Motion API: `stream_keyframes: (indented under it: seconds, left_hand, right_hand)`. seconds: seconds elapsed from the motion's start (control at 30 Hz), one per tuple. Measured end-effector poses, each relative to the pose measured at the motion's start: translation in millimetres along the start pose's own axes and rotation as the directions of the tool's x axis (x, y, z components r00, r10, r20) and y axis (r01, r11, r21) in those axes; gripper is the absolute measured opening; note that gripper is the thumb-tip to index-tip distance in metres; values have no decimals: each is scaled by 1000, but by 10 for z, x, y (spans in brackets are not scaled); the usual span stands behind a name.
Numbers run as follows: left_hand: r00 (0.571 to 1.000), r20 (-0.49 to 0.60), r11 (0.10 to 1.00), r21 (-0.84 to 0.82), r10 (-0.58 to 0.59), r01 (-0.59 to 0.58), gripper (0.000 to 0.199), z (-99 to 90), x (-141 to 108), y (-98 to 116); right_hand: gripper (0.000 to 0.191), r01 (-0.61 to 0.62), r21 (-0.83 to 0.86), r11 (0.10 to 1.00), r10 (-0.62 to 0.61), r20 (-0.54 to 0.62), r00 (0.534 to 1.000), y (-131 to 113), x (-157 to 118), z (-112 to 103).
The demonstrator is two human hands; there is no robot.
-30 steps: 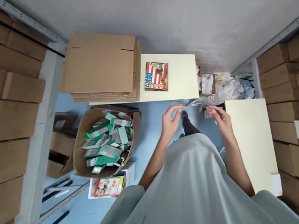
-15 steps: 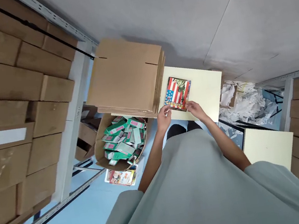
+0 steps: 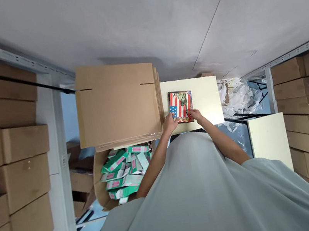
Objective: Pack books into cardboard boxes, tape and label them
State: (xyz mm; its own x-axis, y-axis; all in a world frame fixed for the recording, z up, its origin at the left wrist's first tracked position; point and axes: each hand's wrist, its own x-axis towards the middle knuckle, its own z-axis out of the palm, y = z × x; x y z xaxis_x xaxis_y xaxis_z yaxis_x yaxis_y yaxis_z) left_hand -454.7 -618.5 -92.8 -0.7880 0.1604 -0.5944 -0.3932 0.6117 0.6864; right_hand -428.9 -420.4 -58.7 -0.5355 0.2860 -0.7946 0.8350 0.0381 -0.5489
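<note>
A book point(image 3: 181, 103) with a stars-and-stripes cover and yellow lettering lies on a pale yellow tabletop point(image 3: 206, 99). Dark and coloured edges show around it, so another book may be underneath; I cannot tell. At its lower left corner, my left hand point(image 3: 170, 123) is closed on the edge. My right hand point(image 3: 196, 115) pinches the lower right side, its fingertips on the cover. Left of the book stands a stack of flat cardboard sheets point(image 3: 120, 109), close to my left hand.
Below the cardboard, a carton point(image 3: 99, 179) holds many green-and-white small boxes point(image 3: 122, 171). Crumpled white paper point(image 3: 239, 96) lies right of the table, with another pale board point(image 3: 269, 136) nearer me. Shelves of brown boxes point(image 3: 26, 178) stand on both sides, and a grey wall rises behind.
The camera view has turned and shifted, so the table looks more level. Both hands have come in from the book's lower edge to grip its lower corners.
</note>
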Motion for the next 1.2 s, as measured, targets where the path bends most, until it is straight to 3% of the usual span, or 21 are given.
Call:
stream_keyframes:
  seconds: [0.13, 0.27, 0.33, 0.4, 0.43, 0.47, 0.53, 0.6, 0.67, 0.77, 0.87, 0.93, 0.97, 1.0, 1.03, 1.07, 1.1, 1.2]
  left_hand:
    - [996, 91, 999, 30, 19, -22, 59, -138, 9, -102]
    - [981, 184, 992, 95, 63, -82, 63, -187, -93, -100]
    - [972, 205, 980, 139, 112, -143, 79, -166, -230, 1]
    - [941, 195, 929, 197, 275, -313, 101, -124, -413, 189]
    - [893, 206, 867, 233, 399, -441, 107, -92, -510, 315]
    - [815, 241, 772, 267, 527, -577, 108, -51, -602, 458]
    - [605, 387, 530, 292, 696, -796, 96, 76, -758, 771]
    - [421, 568, 347, 241, 707, -907, 82, 273, -860, 1070]
    - [277, 713, 250, 147, 644, -957, 70, 541, -926, 1308]
    - [136, 835, 210, 25, 533, -977, 43, 1033, -1041, 1534]
    - [71, 881, 204, -29, 468, -979, 22, 1578, -1253, 1670]
    - [60, 891, 209, -39, 449, -977, 20, 1946, -1430, 1751]
    - [78, 889, 232, -33, 451, -972, 22, 2130, -1518, 1795]
    - [114, 882, 278, -20, 457, -960, 25, 2313, -1603, 1843]
    - [163, 871, 345, -8, 463, -939, 30, 2498, -1686, 1894]
    - [216, 857, 427, -4, 467, -904, 36, 2683, -1767, 1949]
    - [267, 844, 517, -14, 465, -856, 43, 2869, -1850, 2006]
    - [369, 837, 775, -98, 403, -624, 64, 3406, -2129, 2175]
  right_hand:
    - [32, 10, 46, 999, -11, 10, 1000, 119, -190, 124]
    - [32, 82, 60, 995, -83, 16, 996, 286, -496, 291]
    - [28, 116, 38, 993, -115, -29, 993, 368, -670, 294]
    - [21, 140, 1, 990, -139, -99, 985, 462, -861, 195]
    - [17, 148, -17, 989, -149, -134, 980, 518, -969, 108]
    - [13, 153, -30, 988, -156, -166, 974, 584, -1087, 0]
    - [8, 157, -40, 987, -162, -221, 962, 744, -1356, -257]
    - [10, 178, -104, 979, -200, -271, 942, 943, -1656, -536]
    - [20, 207, -226, 952, -274, -324, 905, 1175, -1958, -808]
    - [27, 197, -335, 921, -337, -437, 834, 1578, -2350, -1176]
    - [26, 208, -225, 952, -305, -630, 715, 2037, -2629, -1489]
    - [38, 292, -52, 955, -214, -802, 557, 2371, -2750, -1674]
    - [50, 345, 43, 938, -132, -873, 469, 2544, -2794, -1762]
    - [66, 393, 136, 909, -33, -918, 396, 2719, -2830, -1848]
    - [83, 429, 226, 875, 69, -933, 352, 2893, -2859, -1933]
    - [98, 453, 313, 835, 162, -926, 342, 3062, -2886, -2017]
    - [110, 468, 395, 790, 237, -902, 362, 3222, -2910, -2101]
    - [122, 523, 568, 635, 339, -814, 471, 3612, -2985, -2350]
